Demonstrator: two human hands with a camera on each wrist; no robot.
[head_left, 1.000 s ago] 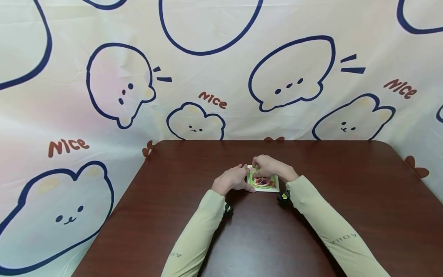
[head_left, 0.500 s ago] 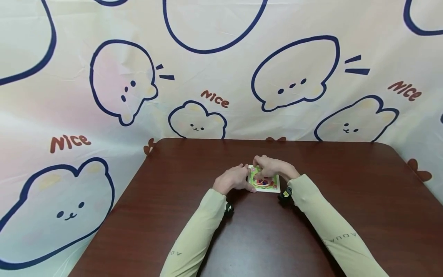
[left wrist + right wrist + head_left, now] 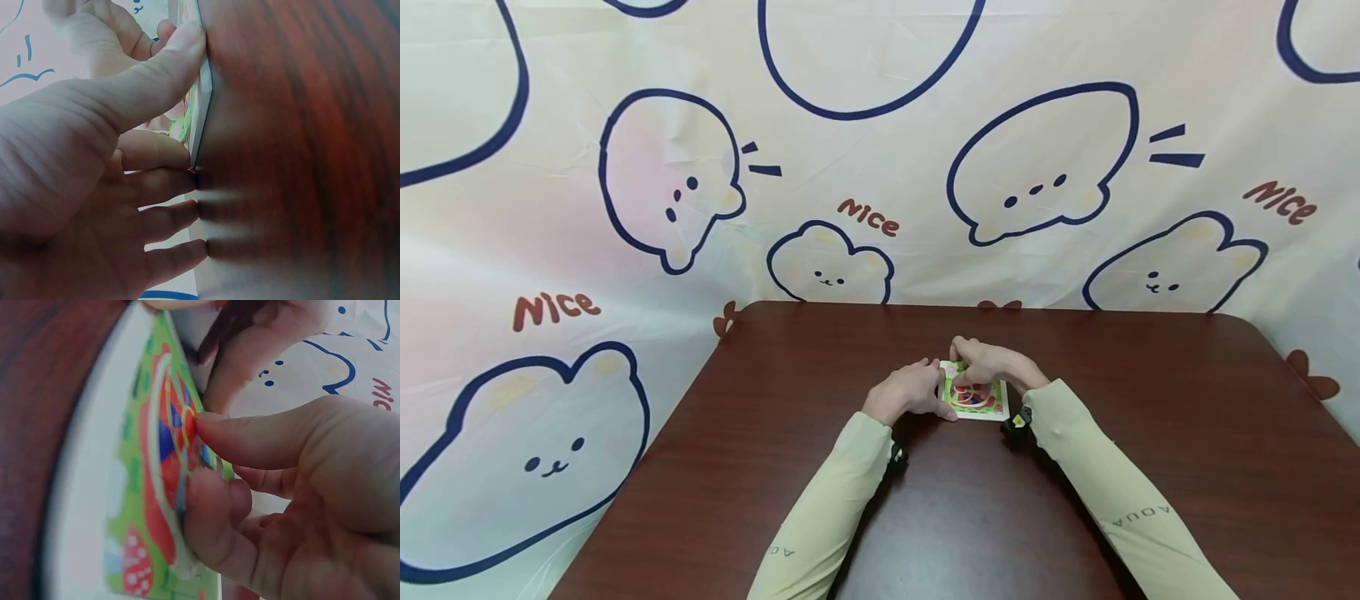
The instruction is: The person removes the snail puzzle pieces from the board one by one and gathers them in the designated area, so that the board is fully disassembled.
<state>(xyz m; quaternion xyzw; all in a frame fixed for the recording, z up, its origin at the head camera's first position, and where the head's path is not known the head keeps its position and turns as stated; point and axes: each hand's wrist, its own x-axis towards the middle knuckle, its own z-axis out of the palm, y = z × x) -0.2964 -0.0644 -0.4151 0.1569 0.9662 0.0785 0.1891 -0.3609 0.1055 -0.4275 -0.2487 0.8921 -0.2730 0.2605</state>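
A flat square board with a white border lies on the table, printed green with a round, multicoloured picture. In the right wrist view, that round part shows red, blue and yellow, beside a red mushroom print. My left hand rests along the board's left side. Its thumb touches the near edge, and its other fingers extend fairly straight toward the far left corner. My right hand reaches over the board, fingers bent, thumb and forefinger touching the round part. Whether they pinch a small piece is unclear.
The dark brown wooden table stretches around the board on every side. A pale cloth backdrop with cartoon outlines hangs behind and to the sides. Both forearms wear pale sleeves, and a dark wrist camera sits close to the board's near right corner.
The right hand's thumb and fingers have shifted slightly over the round part, from a tighter bunch to a looser spread. The left hand and board stay put; the view shifts slightly.
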